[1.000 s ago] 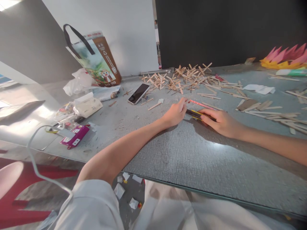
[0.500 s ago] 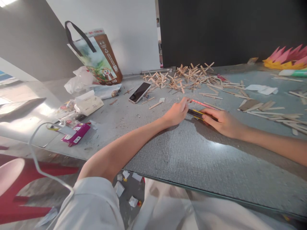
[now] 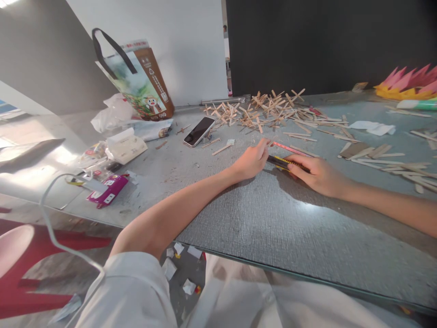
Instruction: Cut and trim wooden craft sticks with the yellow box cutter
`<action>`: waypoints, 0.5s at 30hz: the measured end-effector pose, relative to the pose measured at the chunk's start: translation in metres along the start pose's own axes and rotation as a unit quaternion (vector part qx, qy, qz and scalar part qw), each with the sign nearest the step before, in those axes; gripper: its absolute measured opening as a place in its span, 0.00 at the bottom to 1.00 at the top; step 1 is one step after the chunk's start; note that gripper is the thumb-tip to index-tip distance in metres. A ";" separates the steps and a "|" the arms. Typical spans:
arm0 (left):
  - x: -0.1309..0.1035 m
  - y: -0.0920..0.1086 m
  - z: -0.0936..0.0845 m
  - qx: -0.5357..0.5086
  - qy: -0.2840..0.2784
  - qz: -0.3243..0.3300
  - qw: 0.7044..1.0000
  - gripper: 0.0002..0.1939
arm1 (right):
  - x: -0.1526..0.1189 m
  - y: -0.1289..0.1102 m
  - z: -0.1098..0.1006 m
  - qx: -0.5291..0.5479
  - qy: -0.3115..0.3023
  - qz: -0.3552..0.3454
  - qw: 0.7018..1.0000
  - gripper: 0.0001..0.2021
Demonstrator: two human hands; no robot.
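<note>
Near the middle of the grey table (image 3: 239, 218), my left hand (image 3: 253, 159) is closed, its fingers pinched on something too small to make out. My right hand (image 3: 316, 175) is wrapped round a black and yellow utility knife (image 3: 282, 161), whose front end points at my left hand's fingers. A red strip with markings (image 3: 290, 148) lies just beyond the knife, its left end by my left fingertips. Behind the hands is a heap of wooden sticks (image 3: 262, 109), some of them joined in crosses.
A phone (image 3: 199, 131) lies left of the sticks. Further left are a paper bag (image 3: 146, 86), a notepad (image 3: 127, 148) and a purple packet (image 3: 108, 190). More loose sticks (image 3: 392, 164) and a pink and yellow paper craft (image 3: 408, 84) are at the right.
</note>
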State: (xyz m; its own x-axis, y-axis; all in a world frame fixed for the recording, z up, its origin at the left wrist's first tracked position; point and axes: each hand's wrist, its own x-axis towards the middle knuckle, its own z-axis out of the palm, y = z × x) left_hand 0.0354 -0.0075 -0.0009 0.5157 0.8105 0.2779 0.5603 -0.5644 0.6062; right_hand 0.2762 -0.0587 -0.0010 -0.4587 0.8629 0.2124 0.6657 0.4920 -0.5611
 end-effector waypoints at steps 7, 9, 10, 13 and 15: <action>-0.001 0.003 -0.001 -0.004 0.000 -0.005 1.000 0.22 | 0.000 0.004 0.000 0.003 -0.003 0.003 1.000 0.20; -0.001 0.002 -0.001 -0.007 0.000 -0.009 1.000 0.22 | 0.000 0.004 0.000 0.004 -0.002 0.002 1.000 0.20; -0.001 0.002 0.000 -0.008 -0.002 -0.011 1.000 0.22 | -0.001 0.005 0.001 0.004 -0.002 0.003 1.000 0.20; 0.000 -0.001 0.002 -0.014 -0.003 -0.009 1.000 0.21 | -0.001 0.005 0.001 0.004 -0.003 0.005 1.000 0.20; 0.001 -0.002 0.002 -0.014 0.003 -0.006 1.000 0.20 | -0.001 0.005 0.001 0.003 -0.003 0.005 1.000 0.20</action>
State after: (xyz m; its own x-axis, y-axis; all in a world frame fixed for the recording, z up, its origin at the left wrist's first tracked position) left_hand 0.0361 -0.0065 -0.0034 0.5049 0.8180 0.2756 0.5479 -0.5504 0.6300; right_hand 0.2790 -0.0570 -0.0047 -0.4553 0.8673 0.2009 0.6666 0.4817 -0.5688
